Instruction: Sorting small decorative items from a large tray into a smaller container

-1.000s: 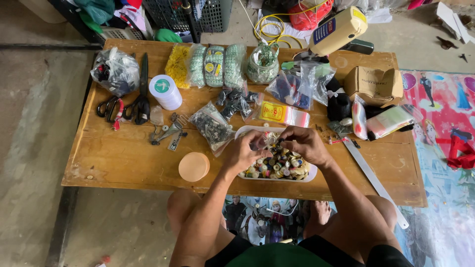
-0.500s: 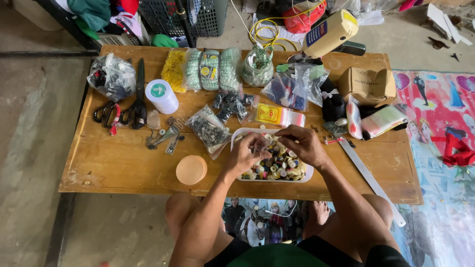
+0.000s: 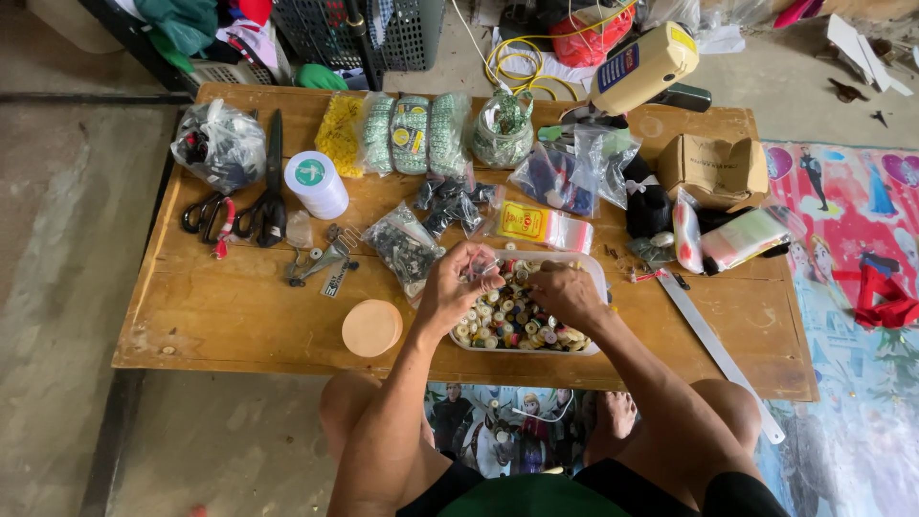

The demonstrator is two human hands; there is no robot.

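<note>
A white rectangular tray [image 3: 598, 278] full of several small round buttons and spools lies on a low wooden table [image 3: 239, 316]. My left hand [image 3: 459, 282] hovers over the tray's left end, its fingers pinched on a small clear plastic bag. My right hand [image 3: 565, 290] reaches into the tray's middle with fingers curled among the small pieces. Whether it grips one I cannot tell.
A round wooden lid [image 3: 371, 327] lies left of the tray. Black scissors [image 3: 271, 196], a white thread spool [image 3: 317, 184], several plastic bags of small parts, a cardboard box [image 3: 713, 168] and a metal ruler [image 3: 718, 349] crowd the table. My knees sit under the front edge.
Both hands stay over the tray; the fingers have shifted slightly among the pieces. The camera view has moved a little.
</note>
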